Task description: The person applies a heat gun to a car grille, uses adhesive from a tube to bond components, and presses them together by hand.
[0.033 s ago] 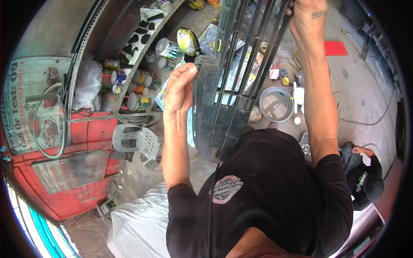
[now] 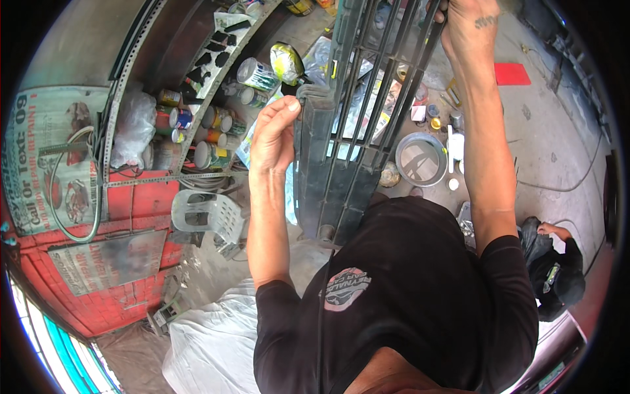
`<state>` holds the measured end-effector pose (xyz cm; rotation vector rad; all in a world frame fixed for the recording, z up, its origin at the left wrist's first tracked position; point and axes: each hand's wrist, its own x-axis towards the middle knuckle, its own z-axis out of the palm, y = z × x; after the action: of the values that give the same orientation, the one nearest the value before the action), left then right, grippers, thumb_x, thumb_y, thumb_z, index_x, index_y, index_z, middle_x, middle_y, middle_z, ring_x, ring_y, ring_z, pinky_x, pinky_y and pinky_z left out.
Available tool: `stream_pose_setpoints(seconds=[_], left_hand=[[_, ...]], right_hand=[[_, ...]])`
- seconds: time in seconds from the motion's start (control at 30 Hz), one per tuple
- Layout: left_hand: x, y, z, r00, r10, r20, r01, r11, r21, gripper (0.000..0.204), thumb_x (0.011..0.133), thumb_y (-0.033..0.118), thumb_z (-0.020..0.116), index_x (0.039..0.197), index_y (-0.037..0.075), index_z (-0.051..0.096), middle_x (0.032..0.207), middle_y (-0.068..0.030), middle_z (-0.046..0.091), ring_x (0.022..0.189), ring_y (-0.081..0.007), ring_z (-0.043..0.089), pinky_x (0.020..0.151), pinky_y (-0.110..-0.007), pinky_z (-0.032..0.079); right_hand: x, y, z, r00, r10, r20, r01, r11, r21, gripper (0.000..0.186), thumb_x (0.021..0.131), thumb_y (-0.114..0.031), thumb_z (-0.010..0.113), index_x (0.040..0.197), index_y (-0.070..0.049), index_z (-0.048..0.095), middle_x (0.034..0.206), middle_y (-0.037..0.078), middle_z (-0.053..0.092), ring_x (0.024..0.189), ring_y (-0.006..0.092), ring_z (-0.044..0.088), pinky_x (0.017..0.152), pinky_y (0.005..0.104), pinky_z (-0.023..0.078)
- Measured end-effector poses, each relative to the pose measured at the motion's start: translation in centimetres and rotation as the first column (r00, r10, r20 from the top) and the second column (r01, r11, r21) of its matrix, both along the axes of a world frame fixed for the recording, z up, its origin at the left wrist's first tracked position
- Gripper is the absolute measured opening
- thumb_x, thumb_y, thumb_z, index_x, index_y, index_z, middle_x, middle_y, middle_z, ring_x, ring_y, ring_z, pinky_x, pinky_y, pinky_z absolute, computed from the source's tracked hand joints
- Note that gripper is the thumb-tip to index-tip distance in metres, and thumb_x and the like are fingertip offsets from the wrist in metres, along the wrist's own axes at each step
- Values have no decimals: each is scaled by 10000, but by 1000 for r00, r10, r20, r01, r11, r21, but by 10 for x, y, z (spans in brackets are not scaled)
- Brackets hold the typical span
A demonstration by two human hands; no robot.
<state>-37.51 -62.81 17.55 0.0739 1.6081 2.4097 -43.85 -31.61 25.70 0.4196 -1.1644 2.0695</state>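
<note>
A long black slatted grille [image 2: 354, 157], like a car's front grille, stands upright in front of me and runs out past the top edge of the picture. My left hand [image 2: 274, 134] is closed on its left edge, thumb on the near side and the other fingers mostly hidden. Higher up, my right hand [image 2: 471, 26] grips the grille's right edge, its fingertips partly behind the bar. Between the slats, papers and small items on the floor show through.
A round basin [image 2: 421, 159] stands on the floor right of the grille, with small jars nearby. Paint cans [image 2: 256, 74] fill the shelves [image 2: 226, 62] at left, near a grey plastic chair [image 2: 209, 213]. A red sheet [image 2: 512, 73] lies at right, and another person [image 2: 561, 262] is low behind my right arm.
</note>
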Motion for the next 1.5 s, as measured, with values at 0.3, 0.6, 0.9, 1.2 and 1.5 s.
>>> stream_pose_setpoints(seconds=[0.3, 0.6, 0.9, 1.2, 1.5], left_hand=[[-8, -1, 1, 992, 14, -127, -9, 999, 42, 177, 941, 87, 697, 1075, -29, 679, 1025, -75, 743, 937, -120, 678, 899, -261, 505], [-11, 9, -38, 970, 59, -234, -3, 973, 231, 319, 977, 165, 656, 1218, -44, 640, 1167, -120, 715, 1065, -203, 685, 1002, -336, 516], [0, -8, -46, 953, 181, -244, -111, 955, 274, 330, 986, 170, 637, 1229, -52, 633, 1132, -120, 717, 1022, -206, 691, 959, -346, 542], [9, -22, -66, 932, 265, -248, -172, 924, 343, 375, 990, 185, 627, 1284, -48, 610, 1224, -107, 695, 1115, -194, 657, 1019, -342, 497], [19, -26, -89, 901, 381, -206, -289, 884, 368, 334, 994, 179, 615, 1261, -23, 627, 1209, -93, 697, 1103, -194, 658, 1018, -351, 496]], right_hand=[[-15, -13, 21, 979, 117, -164, -112, 993, 35, 506, 912, -159, 757, 1333, 45, 564, 1048, 105, 714, 789, 126, 685, 674, 240, 565], [-22, -27, 53, 972, 158, -174, -103, 952, 288, 517, 894, -192, 778, 1310, 51, 591, 1117, 110, 731, 985, 138, 684, 897, 298, 559], [-43, -70, 58, 939, 298, -173, -232, 918, 323, 708, 845, -271, 817, 1358, 124, 532, 1111, 123, 741, 996, 145, 687, 944, 294, 532], [-88, -112, 48, 984, 103, -148, -4, 834, 552, 740, 874, -306, 788, 1420, 106, 506, 1236, 172, 706, 1188, 203, 623, 1087, 350, 452], [-63, -116, 31, 922, 345, 178, -369, 636, 677, 895, 913, -359, 743, 1590, 7, 284, 1372, 171, 622, 1232, 223, 582, 1080, 355, 451]])
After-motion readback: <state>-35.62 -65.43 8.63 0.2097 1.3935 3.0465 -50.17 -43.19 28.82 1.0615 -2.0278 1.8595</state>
